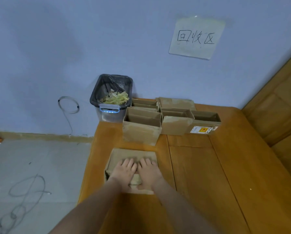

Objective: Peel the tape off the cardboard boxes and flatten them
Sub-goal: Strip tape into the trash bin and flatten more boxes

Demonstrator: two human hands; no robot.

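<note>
Under the left hand (124, 173) and right hand (149, 173), the flattened box (133, 153) is half hidden.

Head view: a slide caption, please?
Both hands press a cardboard box flat on a wooden bench.

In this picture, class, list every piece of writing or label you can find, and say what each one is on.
"回收区": handwritten in black on the paper sheet stuck to the wall.
White and yellow shipping label on the front of the rightmost open box: print too small and blurred to read.
Dark marks right of that label, same box: not legible.
No other text shows.
</note>
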